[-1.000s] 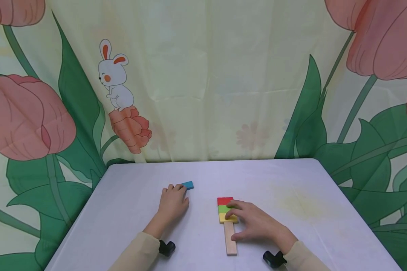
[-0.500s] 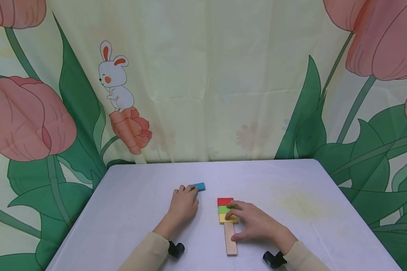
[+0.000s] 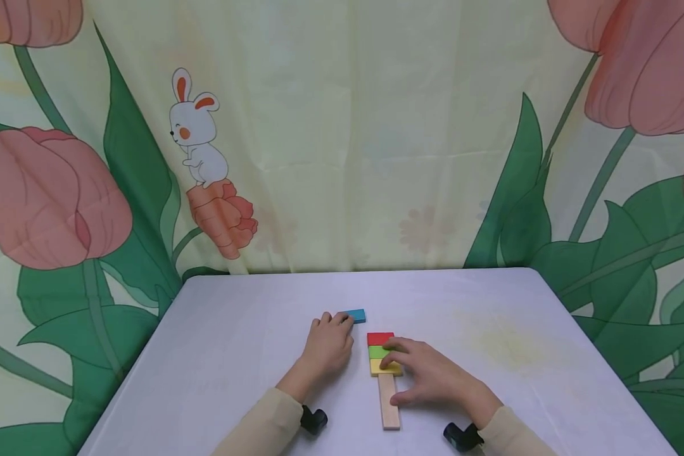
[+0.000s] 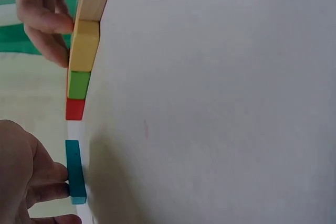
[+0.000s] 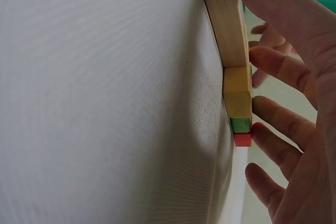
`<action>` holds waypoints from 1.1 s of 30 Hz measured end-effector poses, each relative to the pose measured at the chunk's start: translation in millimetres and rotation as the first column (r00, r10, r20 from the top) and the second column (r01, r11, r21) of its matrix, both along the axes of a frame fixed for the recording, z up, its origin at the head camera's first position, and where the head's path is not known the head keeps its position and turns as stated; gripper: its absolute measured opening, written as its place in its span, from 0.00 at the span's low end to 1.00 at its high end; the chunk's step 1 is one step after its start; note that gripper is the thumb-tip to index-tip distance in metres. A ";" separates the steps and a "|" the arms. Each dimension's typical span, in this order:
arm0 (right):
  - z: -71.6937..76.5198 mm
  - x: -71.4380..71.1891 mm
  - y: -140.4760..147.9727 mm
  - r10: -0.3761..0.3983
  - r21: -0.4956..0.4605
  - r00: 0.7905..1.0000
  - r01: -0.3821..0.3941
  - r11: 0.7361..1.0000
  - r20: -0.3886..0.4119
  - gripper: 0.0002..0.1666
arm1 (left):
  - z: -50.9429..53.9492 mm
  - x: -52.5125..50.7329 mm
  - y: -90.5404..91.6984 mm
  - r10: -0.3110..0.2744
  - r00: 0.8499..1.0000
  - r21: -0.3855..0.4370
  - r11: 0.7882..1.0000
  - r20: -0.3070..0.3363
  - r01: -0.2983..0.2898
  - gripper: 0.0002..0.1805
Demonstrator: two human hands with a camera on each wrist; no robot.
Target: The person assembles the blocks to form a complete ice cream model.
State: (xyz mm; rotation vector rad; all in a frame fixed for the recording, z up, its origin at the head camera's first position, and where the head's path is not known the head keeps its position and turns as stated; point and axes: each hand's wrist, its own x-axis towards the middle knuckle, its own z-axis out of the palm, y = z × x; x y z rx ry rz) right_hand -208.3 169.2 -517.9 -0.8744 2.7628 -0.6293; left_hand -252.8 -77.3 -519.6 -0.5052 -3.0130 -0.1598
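Observation:
My left hand [image 3: 326,347] touches the top of a flat blue block [image 3: 359,316] with its fingertips; in the left wrist view the fingers [image 4: 50,191] lie against the blue block's upper face. Nearer the table's middle, red [image 3: 379,339], green [image 3: 377,352] and yellow [image 3: 384,370] blocks lie flat in a row, edge to edge. A plain wooden strip [image 3: 388,405] runs from the yellow block towards me. Fingertips of my right hand [image 3: 433,375] rest on these blocks, and its thumb is on the strip. The right fingers partly cover the green and yellow blocks.
A white cloth covers the table [image 3: 234,342], with a faint yellowish stain to the right. Behind its far edge hangs a curtain [image 3: 348,158] printed with tulips and a rabbit. A small black camera [image 3: 315,420] sits at the left wrist, another [image 3: 462,437] at the right.
My left hand has slid the blue block to the right across the table, nearer to the red block's far side. The right hand and the row of blocks have stayed in place.

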 end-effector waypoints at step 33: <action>5.1 -16.9 -12.5 -0.235 -0.461 0.945 0.317 0.829 0.226 0.32 | -1.8 4.8 23.0 -0.054 0.961 0.733 0.659 0.271 -0.170 0.29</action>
